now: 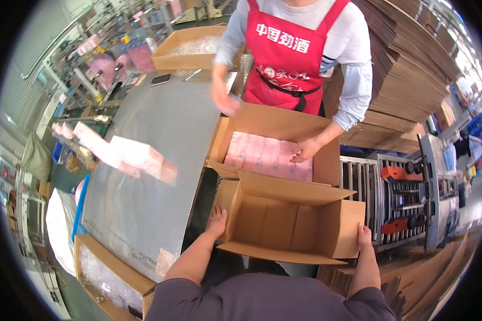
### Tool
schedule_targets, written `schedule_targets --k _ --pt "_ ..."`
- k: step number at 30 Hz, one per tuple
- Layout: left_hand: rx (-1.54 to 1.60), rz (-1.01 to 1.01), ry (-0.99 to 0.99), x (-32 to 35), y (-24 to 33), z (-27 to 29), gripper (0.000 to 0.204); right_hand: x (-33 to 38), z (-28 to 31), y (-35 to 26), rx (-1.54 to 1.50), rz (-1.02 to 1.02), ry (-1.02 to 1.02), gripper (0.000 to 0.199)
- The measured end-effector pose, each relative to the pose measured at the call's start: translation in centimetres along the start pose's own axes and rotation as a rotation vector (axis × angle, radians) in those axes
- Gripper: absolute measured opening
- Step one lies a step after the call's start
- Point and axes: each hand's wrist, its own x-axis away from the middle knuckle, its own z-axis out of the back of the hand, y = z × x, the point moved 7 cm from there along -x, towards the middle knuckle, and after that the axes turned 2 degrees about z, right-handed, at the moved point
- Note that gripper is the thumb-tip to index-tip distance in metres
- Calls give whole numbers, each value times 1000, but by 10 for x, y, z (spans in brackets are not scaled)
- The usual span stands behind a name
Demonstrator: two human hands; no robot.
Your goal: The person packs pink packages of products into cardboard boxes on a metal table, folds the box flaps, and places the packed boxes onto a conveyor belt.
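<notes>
Open carton [281, 222] stands just right of the worktop [152, 211], flaps spread. Left hand [217, 221], fingers splayed, lies against the flap nearest the worktop; right hand [364, 236] grips the farthest flap's edge, apparently to steady both ends.

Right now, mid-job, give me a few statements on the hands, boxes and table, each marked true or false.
1. The wearer's left hand touches the nearer box. True.
2. The nearer box is full of pink packs. False: bare cardboard shows inside; pink packs lie in the farther box.
3. The co-worker wears a red apron. True.
4. The phone lies in the farther box. False: the phone lies on the metal table.
5. The wearer's right hand is at the nearer box's right flap. True.
</notes>
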Motion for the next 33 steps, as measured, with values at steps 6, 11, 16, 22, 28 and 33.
schedule_targets --k 6,11,16,22,28,33 --pt "535 255 -438 127 48 96 76 17 -55 -34 234 96 20 42" --pt "550 86 -357 157 26 61 68 120 -116 -137 1496 204 -5 96" --pt "406 -40 -4 192 66 120 57 51 -148 -27 1740 130 -454 122" --pt "419 22 1135 344 -89 353 25 -2 -155 22 2148 280 -799 87" --pt "-50 781 782 492 -304 358 69 -39 -159 20 1985 776 -970 68" --pt "-235 652 406 465 -289 317 74 -52 -155 21 1858 986 -1016 52"
